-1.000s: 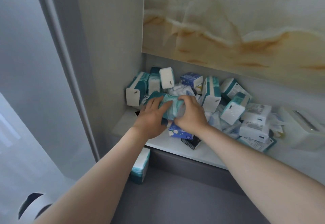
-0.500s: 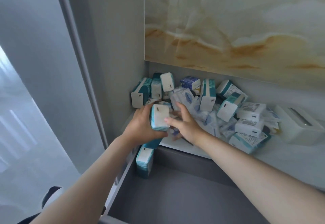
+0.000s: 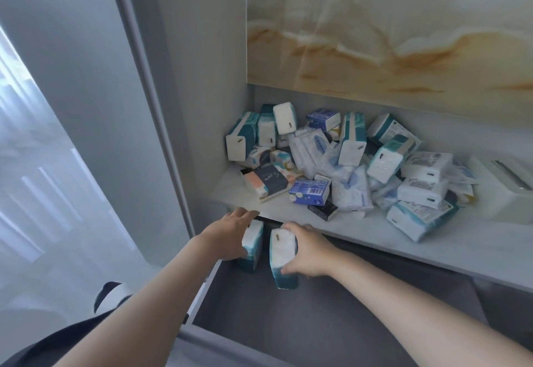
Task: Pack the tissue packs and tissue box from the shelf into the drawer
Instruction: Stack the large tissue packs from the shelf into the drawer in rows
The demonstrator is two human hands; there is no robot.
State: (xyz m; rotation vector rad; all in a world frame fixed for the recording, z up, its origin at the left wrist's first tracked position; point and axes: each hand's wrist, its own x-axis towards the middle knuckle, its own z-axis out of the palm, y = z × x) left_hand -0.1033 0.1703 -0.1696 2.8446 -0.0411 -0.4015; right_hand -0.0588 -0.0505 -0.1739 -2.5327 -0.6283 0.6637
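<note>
Teal-white soft pack (image 3: 282, 247) in right hand (image 3: 311, 251)

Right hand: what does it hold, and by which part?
A teal-and-white tissue pack, upright in the drawer, gripped by its right side: fingers over top, thumb low.

Both bare forearms reach forward and down, side by side. The left hand (image 3: 230, 235) lies with fingers stretched flat against a tissue pack (image 3: 254, 241), while the right hand (image 3: 310, 251) curls around a second tissue pack (image 3: 281, 254), thumb at its lower end.
</note>
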